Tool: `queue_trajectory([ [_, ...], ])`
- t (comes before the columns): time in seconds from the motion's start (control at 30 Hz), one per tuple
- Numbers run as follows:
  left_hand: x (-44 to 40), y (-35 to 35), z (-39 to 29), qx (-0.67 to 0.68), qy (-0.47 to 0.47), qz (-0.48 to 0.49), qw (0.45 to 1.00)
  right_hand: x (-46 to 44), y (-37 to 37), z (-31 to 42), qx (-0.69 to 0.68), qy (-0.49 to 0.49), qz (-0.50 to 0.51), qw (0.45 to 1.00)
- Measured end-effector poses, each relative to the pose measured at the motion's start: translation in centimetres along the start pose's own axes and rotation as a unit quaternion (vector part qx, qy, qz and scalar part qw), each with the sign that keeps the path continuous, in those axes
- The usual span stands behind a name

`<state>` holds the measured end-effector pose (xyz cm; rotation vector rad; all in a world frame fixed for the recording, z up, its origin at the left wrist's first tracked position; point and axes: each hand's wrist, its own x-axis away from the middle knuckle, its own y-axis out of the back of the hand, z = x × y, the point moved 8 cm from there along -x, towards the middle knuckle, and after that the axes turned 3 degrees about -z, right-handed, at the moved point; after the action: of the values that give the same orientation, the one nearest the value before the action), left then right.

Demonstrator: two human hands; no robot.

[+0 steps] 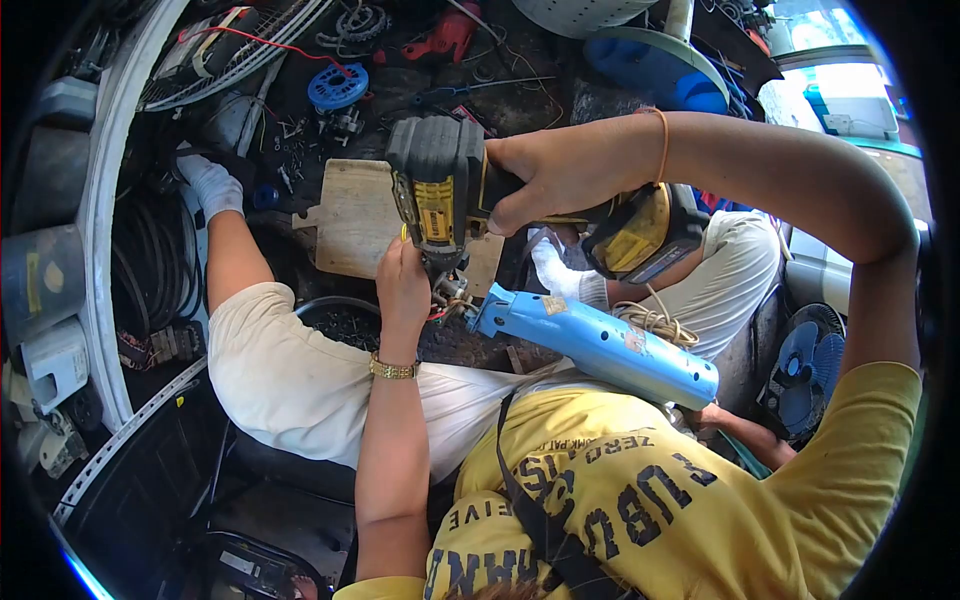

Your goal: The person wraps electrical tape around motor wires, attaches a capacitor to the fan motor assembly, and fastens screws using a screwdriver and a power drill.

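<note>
My right hand (560, 175) is wrapped round the handle of a yellow and black cordless drill (437, 190), whose battery hangs toward the right. The drill's nose points down at a small metal fitting with wires (455, 292). My left hand (403, 285) is closed beside the nose, its fingers pressed together; a bit of yellow shows at the fingertips, but what they hold is hidden. The fitting joins the end of a light blue tubular housing (610, 345), which lies slanted across my lap. Near its far end, another person's hand (712, 418) reaches in from the right.
Under the drill lies a wooden board (352, 215). Around it are a blue round part (338, 88), loose screws (285, 165) and a red power tool (445, 35). A coil of cord (655, 325) rests by my leg; a fan (805, 365) stands right.
</note>
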<state>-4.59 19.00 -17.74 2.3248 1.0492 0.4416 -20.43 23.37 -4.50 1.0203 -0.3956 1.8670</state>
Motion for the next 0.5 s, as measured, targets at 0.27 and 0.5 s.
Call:
queue_trajectory([
  [0.27, 0.7, 0.2, 0.1, 0.094, 0.1, -0.005, 0.99, -0.9, 0.4, -1.7, -0.092, 0.016, 0.032, 0.995],
  [0.5, 1.6, 0.9, 0.8, 0.145, 0.076, -0.047, 0.985, -0.4, -0.8, 0.8, 0.015, 0.046, 0.018, 0.999],
])
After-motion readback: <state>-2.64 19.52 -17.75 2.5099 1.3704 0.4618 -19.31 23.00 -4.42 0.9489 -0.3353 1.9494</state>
